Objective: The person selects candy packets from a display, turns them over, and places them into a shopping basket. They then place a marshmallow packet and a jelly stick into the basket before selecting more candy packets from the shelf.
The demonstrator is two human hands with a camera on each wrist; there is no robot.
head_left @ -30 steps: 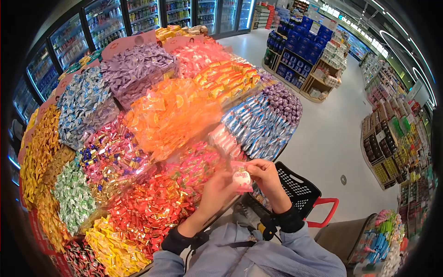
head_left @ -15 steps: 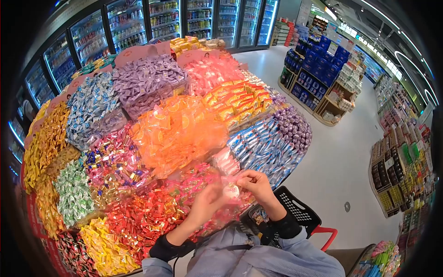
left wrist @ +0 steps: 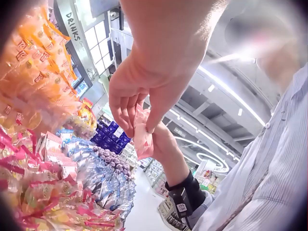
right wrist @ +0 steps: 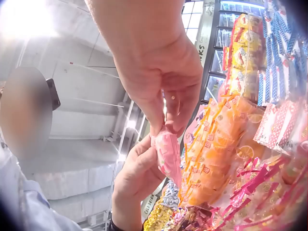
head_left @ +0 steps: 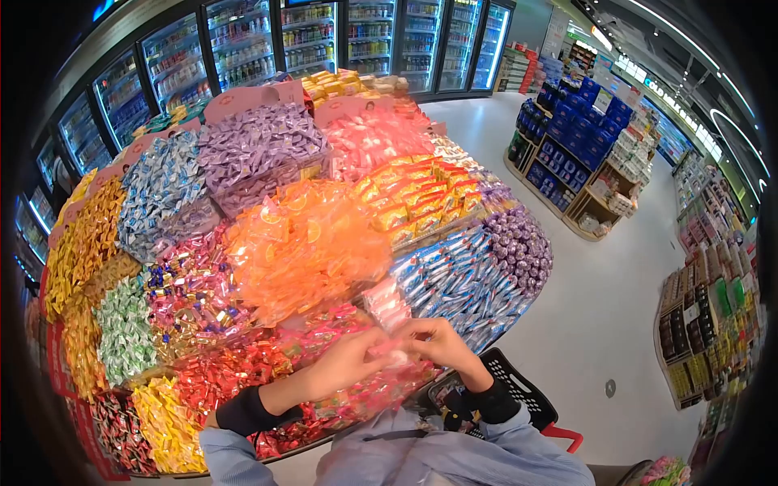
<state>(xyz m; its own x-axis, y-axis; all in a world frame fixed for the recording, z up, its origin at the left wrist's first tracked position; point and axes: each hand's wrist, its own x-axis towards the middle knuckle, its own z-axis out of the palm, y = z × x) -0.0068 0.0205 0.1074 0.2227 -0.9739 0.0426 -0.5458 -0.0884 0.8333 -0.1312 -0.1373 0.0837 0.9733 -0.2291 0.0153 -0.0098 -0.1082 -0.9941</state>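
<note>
A small pink candy packet [right wrist: 168,156] is held up between both hands, over the near edge of the candy display. My right hand [head_left: 442,344] pinches one end of it with thumb and fingertips. On the other side, my left hand [head_left: 352,362] grips the packet between thumb and curled fingers, as the left wrist view shows. Fingers cover much of the packet [left wrist: 143,137] in the head view. Just beyond the hands lies a stack of pink-and-white packets [head_left: 386,304]. Pink-and-green wrapped candies [head_left: 324,328] spread below the left hand.
Heaps of orange packets [head_left: 308,251], blue-and-white sticks [head_left: 462,275] and red candies [head_left: 231,368] fill the sloping display. A black shopping basket [head_left: 519,385] with a red handle [head_left: 565,437] stands at my right. Drink fridges [head_left: 308,40] line the back; blue-stacked shelves [head_left: 567,138] stand across the aisle.
The packet's printed face, turned toward the head camera earlier, is now mostly hidden by the fingers. Both hands have come closer together and slightly lower. The head view has shifted.
</note>
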